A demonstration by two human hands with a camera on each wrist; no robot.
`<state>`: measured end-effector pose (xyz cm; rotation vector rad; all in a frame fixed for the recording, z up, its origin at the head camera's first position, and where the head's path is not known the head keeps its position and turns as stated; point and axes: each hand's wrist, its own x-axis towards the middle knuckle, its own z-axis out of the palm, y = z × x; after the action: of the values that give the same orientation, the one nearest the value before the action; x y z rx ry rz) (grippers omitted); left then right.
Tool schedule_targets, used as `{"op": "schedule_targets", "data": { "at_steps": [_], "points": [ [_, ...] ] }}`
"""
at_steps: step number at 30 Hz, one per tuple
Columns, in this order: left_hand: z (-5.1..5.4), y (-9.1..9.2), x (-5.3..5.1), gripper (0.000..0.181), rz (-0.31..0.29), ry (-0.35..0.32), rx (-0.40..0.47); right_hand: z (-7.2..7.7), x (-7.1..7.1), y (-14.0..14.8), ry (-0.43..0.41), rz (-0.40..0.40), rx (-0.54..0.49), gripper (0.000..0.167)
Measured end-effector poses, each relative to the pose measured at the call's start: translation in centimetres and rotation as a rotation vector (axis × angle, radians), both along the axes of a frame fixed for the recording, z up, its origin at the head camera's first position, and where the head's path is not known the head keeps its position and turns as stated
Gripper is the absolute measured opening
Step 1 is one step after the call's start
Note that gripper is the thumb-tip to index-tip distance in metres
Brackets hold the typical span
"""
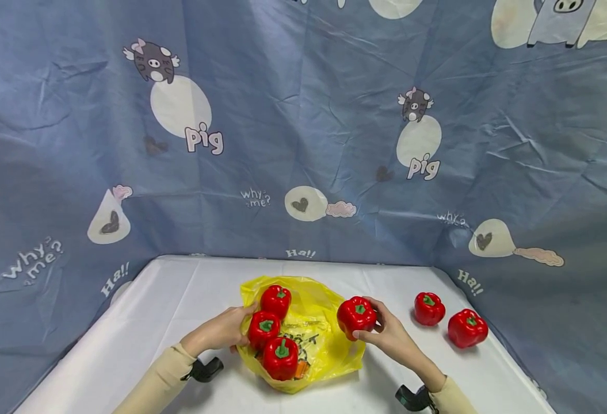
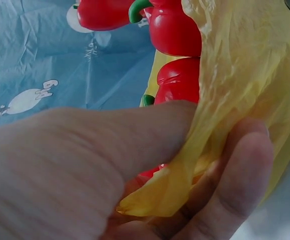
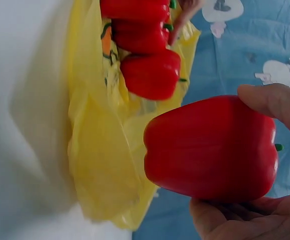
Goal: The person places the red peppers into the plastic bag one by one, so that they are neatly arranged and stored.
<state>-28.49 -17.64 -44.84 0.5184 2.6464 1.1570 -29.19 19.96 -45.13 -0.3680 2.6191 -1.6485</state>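
Observation:
A yellow plastic bag (image 1: pixel 329 356) lies spread on the white table, with three red bell peppers (image 1: pixel 281 358) in a column on its left part. At the bag's left edge my left hand (image 1: pixel 225 329) grips the plastic; the left wrist view shows the film (image 2: pixel 235 65) between thumb and fingers. My right hand (image 1: pixel 393 339) holds a fourth red pepper (image 1: pixel 357 318) over the bag's right side, green stem up. In the right wrist view, thumb and fingers clasp that pepper (image 3: pixel 212 149) from opposite sides, beside the bag (image 3: pixel 99 165).
Two more red peppers, one (image 1: pixel 429 309) farther back and one (image 1: pixel 468 329) nearer the right edge, stand on the white table (image 1: pixel 179 293) right of my right hand. A blue curtain (image 1: pixel 293 144) with pig prints hangs behind and at both sides.

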Motion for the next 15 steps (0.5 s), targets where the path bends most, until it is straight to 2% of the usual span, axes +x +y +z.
{"op": "schedule_targets", "data": {
  "at_steps": [9,15],
  "points": [
    [-0.1,-0.2,0.2,0.087,0.02,-0.022,-0.013,-0.7,-1.2,-3.4,0.033,0.11,-0.014,0.075],
    [0.2,-0.1,0.1,0.086,0.007,-0.001,-0.02,-1.0,-1.7,-5.6,0.037,0.15,0.013,0.076]
  ]
}}
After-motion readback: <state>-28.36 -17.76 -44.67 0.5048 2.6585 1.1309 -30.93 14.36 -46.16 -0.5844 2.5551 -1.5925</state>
